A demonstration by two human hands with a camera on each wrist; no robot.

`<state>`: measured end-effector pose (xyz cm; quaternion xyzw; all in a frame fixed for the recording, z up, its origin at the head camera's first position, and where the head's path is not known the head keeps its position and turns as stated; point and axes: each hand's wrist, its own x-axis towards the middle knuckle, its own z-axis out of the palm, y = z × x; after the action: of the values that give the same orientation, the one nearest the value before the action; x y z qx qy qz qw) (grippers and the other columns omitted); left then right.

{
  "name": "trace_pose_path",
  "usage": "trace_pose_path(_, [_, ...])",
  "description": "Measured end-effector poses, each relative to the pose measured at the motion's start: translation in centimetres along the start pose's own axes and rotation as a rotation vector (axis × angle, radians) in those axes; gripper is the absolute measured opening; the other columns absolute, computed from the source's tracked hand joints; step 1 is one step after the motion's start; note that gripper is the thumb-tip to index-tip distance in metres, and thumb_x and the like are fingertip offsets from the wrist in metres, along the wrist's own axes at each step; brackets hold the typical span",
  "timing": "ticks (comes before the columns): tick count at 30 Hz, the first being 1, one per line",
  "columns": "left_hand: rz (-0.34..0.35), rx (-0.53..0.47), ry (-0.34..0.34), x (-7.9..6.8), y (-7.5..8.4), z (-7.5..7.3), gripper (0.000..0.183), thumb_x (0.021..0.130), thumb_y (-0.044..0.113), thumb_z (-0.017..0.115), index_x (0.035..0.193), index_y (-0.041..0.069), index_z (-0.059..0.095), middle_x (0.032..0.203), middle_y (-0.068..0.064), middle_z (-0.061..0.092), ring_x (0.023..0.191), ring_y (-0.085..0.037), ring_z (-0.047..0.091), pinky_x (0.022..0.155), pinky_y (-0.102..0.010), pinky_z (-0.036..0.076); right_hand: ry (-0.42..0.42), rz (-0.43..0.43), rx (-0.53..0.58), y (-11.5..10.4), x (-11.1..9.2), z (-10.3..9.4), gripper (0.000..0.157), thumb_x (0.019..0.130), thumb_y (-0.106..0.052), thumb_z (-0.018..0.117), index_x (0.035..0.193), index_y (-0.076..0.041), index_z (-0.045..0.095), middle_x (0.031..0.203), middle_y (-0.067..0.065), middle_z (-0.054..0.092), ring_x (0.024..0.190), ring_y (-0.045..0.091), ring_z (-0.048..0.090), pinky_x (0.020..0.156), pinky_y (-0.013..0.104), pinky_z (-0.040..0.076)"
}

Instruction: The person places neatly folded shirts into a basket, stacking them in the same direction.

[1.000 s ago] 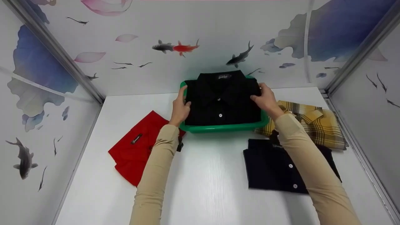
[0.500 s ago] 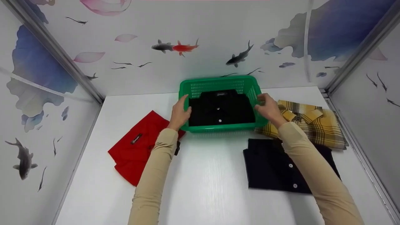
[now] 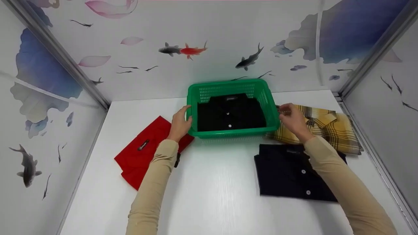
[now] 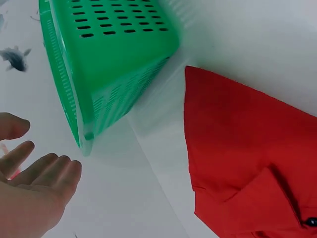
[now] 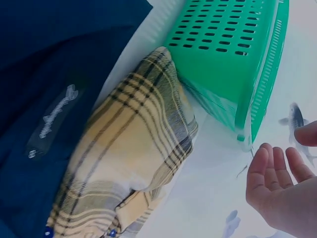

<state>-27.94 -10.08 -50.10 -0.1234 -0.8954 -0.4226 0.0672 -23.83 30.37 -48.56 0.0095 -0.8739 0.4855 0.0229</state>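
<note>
A folded black shirt (image 3: 215, 114) lies inside the green basket (image 3: 233, 133) at the back of the table. My left hand (image 3: 179, 124) is just off the basket's left side, near the folded red shirt (image 3: 148, 140). In the left wrist view, the fingers of that hand (image 4: 42, 181) are parted from the thumb and hold nothing. Past the basket's right side, my right hand (image 3: 295, 122) hovers over the folded yellow plaid shirt (image 3: 343, 130). Its fingers (image 5: 270, 173) are loosely bent around nothing, clear of the basket rim in the right wrist view.
A folded navy shirt (image 3: 281, 176) with white buttons lies at the front right, partly under the right sleeve. White panels with painted fish (image 3: 249, 60) stand close behind the basket and along both sides. The white tabletop (image 3: 212, 189) shows between the red and navy shirts.
The black shirt has come down into the basket, and both hands have let go of it. My left hand has drawn away leftward, the right hand rightward over the plaid shirt.
</note>
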Motion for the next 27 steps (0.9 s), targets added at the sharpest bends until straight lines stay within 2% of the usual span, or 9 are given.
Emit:
trace_pose_path(6, [0.116,0.021,-0.068,-2.2,0.3,0.5,0.038,0.095,0.000,0.055,0.133,-0.005,0.051,0.135,-0.018,0.053,0.126,-0.029,0.047,0.105,-0.038,0.036,-0.008,-0.040,-0.046,1.3,-2.0,-1.2,0.031,0.097,-0.003,0.050,0.126,0.008,0.048,0.126,0.028,0.049,0.116,0.042,0.048,0.092,0.053,0.041])
trace_pose_path(12, [0.232,0.039,-0.123,-4.6,1.3,1.4,0.034,0.094,-0.002,0.056,0.128,-0.002,0.055,0.133,-0.017,0.055,0.125,-0.027,0.049,0.103,-0.036,0.039,-0.042,-0.083,-0.034,1.8,-4.0,-1.9,0.031,0.099,-0.008,0.050,0.126,0.007,0.049,0.124,0.027,0.050,0.112,0.040,0.050,0.091,0.049,0.042])
trace_pose_path(15, [0.308,0.051,-0.159,-5.9,2.1,2.2,0.033,0.093,-0.003,0.057,0.126,-0.004,0.056,0.130,-0.017,0.056,0.123,-0.027,0.051,0.102,-0.036,0.041,-0.038,-0.086,-0.041,1.8,-4.9,-2.2,0.031,0.100,-0.011,0.051,0.125,0.005,0.050,0.122,0.024,0.052,0.110,0.036,0.051,0.088,0.040,0.045])
trace_pose_path(18, [0.371,0.072,-0.183,-7.5,3.2,3.4,0.031,0.092,-0.003,0.058,0.123,-0.005,0.058,0.124,-0.016,0.061,0.118,-0.025,0.055,0.098,-0.034,0.044,-0.022,-0.086,-0.039,2.0,-5.7,-2.7,0.030,0.099,-0.013,0.052,0.124,0.004,0.051,0.120,0.021,0.054,0.106,0.028,0.053,0.079,0.027,0.047])
trace_pose_path(21, [0.380,0.074,-0.202,-9.0,4.3,4.8,0.029,0.092,-0.003,0.058,0.121,-0.003,0.060,0.121,-0.014,0.063,0.114,-0.023,0.058,0.095,-0.031,0.046,-0.001,-0.090,-0.037,2.5,-6.6,-3.4,0.030,0.099,-0.015,0.054,0.123,0.004,0.052,0.119,0.020,0.055,0.103,0.015,0.053,0.075,0.018,0.045])
trace_pose_path(24, [0.339,0.039,-0.243,-10.3,5.3,6.4,0.029,0.092,-0.003,0.056,0.120,-0.001,0.060,0.120,-0.013,0.063,0.115,-0.021,0.057,0.095,-0.030,0.046,0.025,-0.091,-0.030,3.3,-7.7,-4.2,0.032,0.099,-0.013,0.055,0.125,0.006,0.052,0.119,0.021,0.055,0.099,0.004,0.050,0.078,0.015,0.043])
trace_pose_path(27, [0.301,-0.004,-0.290,-11.2,5.9,8.1,0.028,0.092,-0.002,0.056,0.120,0.000,0.060,0.121,-0.013,0.063,0.114,-0.022,0.057,0.094,-0.031,0.046,0.061,-0.096,-0.037,4.2,-8.7,-4.9,0.033,0.097,-0.009,0.056,0.125,0.008,0.051,0.118,0.023,0.055,0.098,0.000,0.049,0.080,0.013,0.040])
